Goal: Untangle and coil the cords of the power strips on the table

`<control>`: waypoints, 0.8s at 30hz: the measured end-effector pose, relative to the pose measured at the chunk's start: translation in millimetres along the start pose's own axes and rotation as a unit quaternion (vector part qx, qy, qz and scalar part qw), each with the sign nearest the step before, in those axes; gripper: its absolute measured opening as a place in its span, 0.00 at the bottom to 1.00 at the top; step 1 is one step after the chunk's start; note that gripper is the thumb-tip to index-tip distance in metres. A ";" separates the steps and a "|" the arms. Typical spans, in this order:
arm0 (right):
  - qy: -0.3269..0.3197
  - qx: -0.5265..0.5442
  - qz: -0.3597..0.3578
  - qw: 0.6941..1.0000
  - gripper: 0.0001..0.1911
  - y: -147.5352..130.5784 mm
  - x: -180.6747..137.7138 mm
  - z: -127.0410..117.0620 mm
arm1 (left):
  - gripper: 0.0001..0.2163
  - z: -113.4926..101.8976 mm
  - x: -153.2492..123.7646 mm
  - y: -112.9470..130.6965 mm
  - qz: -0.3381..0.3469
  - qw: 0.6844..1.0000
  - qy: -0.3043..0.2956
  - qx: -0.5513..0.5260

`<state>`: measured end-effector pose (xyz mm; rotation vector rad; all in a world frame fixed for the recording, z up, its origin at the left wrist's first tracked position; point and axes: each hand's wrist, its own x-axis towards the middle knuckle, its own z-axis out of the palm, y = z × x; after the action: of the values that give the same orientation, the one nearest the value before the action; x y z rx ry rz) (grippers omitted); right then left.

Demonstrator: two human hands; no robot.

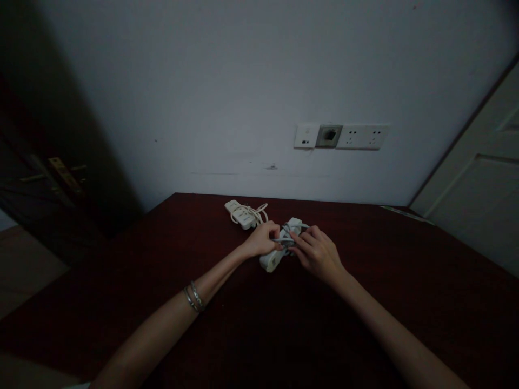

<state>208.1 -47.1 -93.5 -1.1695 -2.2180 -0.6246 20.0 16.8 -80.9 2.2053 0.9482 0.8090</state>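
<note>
A white power strip (271,260) lies on the dark red table (365,281), with its grey cord (288,233) wound around its middle. My left hand (263,239) is closed on the cord at the strip's left side. My right hand (317,252) pinches the same cord from the right, fingers curled against the strip. A second white power strip (240,213) with its pale cord bundled on top lies just behind my left hand, apart from both hands. Bracelets circle my left forearm.
The table's far edge meets a white wall carrying a row of wall sockets (341,136). A dark door with a brass handle (60,175) stands at the left. A pale door (478,183) is at the right.
</note>
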 end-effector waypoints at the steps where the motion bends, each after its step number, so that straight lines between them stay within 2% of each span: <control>1: -0.001 -0.001 -0.001 1.000 0.18 0.1 0.2 -0.2 | 0.12 0.1 -0.1 0.4 0.000 1.000 0.002 0.006; 15: -0.012 0.001 0.005 1.000 0.18 -1.2 1.7 -1.4 | 0.13 0.8 -0.5 7.3 -0.003 0.999 0.013 0.036; 20: -0.025 -0.016 0.005 1.000 0.18 -1.2 3.5 -4.1 | 0.08 -7.5 0.1 -2.8 0.022 0.999 -0.041 0.000; 24: -0.020 -0.009 0.012 1.000 0.19 -0.1 3.0 -4.2 | 0.10 -19.4 0.4 -7.5 0.029 0.992 -0.099 -0.067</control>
<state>207.7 -48.0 -88.4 -1.2270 -2.2327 -0.6163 3.2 26.8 -73.8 2.1580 0.7163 0.6442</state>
